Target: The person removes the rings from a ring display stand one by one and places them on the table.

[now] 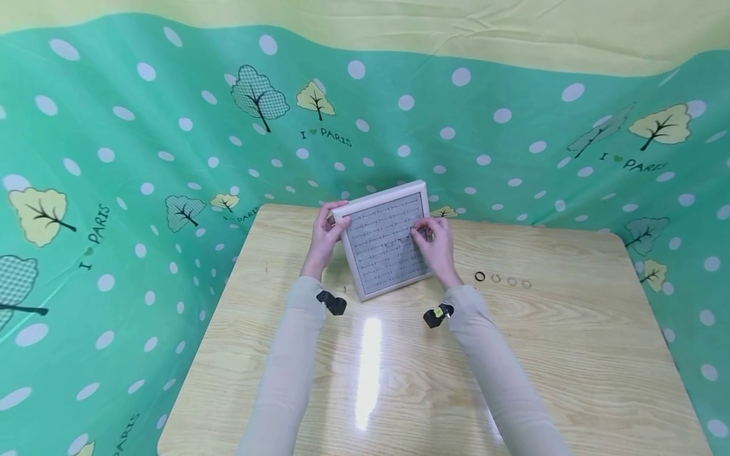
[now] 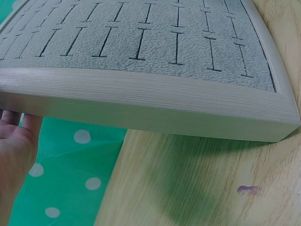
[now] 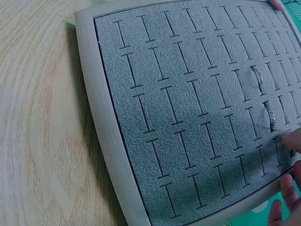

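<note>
At the wooden table (image 1: 570,342), my left hand (image 1: 325,237) is gripping a ring tray (image 1: 381,199); my right hand (image 1: 438,249) is pinching a ring (image 1: 413,230).

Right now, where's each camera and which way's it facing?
Head: worn on head, facing forward and down at slotted tray; shows left hand, right hand, sleeves.
Left wrist: worn there, facing tray's side; left hand partly shows.
Right wrist: worn there, facing tray's slots; right hand partly shows.
Wrist views share tray slots.
</note>
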`<state>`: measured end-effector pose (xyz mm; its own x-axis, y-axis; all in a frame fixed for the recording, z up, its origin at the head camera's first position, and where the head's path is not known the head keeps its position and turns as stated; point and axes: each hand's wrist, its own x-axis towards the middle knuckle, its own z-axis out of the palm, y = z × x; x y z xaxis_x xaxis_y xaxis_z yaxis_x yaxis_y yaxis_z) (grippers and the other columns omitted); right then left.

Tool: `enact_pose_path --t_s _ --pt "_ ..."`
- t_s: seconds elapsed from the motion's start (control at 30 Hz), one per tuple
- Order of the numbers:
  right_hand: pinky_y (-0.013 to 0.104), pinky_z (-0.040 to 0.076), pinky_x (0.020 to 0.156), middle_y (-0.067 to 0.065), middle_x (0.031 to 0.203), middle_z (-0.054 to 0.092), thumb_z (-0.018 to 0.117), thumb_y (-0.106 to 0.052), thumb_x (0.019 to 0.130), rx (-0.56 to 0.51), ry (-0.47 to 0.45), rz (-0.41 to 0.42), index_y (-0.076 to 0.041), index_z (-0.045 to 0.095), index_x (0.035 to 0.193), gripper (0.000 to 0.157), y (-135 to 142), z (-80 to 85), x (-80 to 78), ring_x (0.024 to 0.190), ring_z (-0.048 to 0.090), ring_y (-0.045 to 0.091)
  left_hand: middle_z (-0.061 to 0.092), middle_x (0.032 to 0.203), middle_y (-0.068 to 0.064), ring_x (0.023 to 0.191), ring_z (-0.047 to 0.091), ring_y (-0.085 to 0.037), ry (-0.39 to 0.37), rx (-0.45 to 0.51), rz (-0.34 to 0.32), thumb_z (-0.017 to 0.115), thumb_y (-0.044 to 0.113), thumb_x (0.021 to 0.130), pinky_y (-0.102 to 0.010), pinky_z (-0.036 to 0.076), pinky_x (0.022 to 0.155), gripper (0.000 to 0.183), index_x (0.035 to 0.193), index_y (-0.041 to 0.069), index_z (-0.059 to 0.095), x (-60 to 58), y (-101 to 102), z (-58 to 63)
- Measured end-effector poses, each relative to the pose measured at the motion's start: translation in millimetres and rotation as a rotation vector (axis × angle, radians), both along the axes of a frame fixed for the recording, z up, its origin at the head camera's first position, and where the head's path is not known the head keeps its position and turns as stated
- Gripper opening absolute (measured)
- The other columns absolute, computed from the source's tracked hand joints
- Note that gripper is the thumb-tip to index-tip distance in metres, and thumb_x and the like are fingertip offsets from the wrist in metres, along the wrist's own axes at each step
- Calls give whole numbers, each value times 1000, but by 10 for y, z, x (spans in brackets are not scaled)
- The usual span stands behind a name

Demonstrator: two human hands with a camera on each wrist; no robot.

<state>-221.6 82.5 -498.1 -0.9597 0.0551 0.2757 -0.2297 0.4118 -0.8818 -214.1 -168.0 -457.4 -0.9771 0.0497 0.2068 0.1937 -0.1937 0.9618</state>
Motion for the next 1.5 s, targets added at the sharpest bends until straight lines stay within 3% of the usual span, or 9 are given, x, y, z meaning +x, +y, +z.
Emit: enact_pose_path --t_s 0.13,0.47,0.67,0.83,1.03,1.2,1.4,1.5 --pt "35 42 83 11 102 46 69 -3 87 -9 -11 29 -2 63 93 9 29 3 19 93 46 25 66 102 -1 88 65 -19 8 -6 -1 54 -3 95 -33 58 72 38 130 -7 41 -1 4 -11" --pt "38 37 78 11 108 50 69 -2 86 -75 -7 72 -2 60 88 9 122 -23 95 96 47 24 65 103 -1 88 65 -17 8 9 25 57 0 95 -32 58 70 38 131 -2 45 -123 -4 -244" --pt "46 41 79 12 105 53 69 -1 86 -96 -36 53 0 61 89 9 175 -26 169 93 49 26 65 102 -1 88 64 -17 -16 11 25 57 0 95 -31 58 71 39 132 -2 44 -107 0 -214" --pt "41 42 76 11 105 55 68 -1 87 -104 -77 52 0 62 91 7 233 -39 241 92 52 27 65 103 0 88 64 -18 -24 7 8 54 -4 95 -33 58 73 40 133 -5 42 -89 -10 -174" --pt "32 42 76 13 106 56 67 0 87 -126 -124 48 2 64 95 9 319 -89 337 92 54 26 65 103 0 88 64 -17 -24 4 19 54 -2 96 -32 58 72 39 133 -3 43 -118 -20 -209" --pt "32 42 74 17 107 56 67 4 86 -128 -127 38 5 63 95 10 385 -181 416 91 55 26 66 101 -2 86 65 -18 -4 -12 43 58 0 95 -30 58 68 36 129 0 47 -131 -17 -237" --pt "26 41 72 21 108 56 67 3 87 -132 -123 35 8 64 97 12 494 -311 503 95 56 35 65 103 -5 83 66 -18 19 -24 39 57 -2 94 -30 58 66 35 127 0 47 -135 -15 -220" --pt "23 41 72 21 109 56 66 2 88 -130 -145 28 7 64 99 12 571 -377 541 95 56 32 63 105 -5 83 66 -18 12 -21 30 57 -3 94 -31 59 67 35 127 -1 45 -134 -14 -196"
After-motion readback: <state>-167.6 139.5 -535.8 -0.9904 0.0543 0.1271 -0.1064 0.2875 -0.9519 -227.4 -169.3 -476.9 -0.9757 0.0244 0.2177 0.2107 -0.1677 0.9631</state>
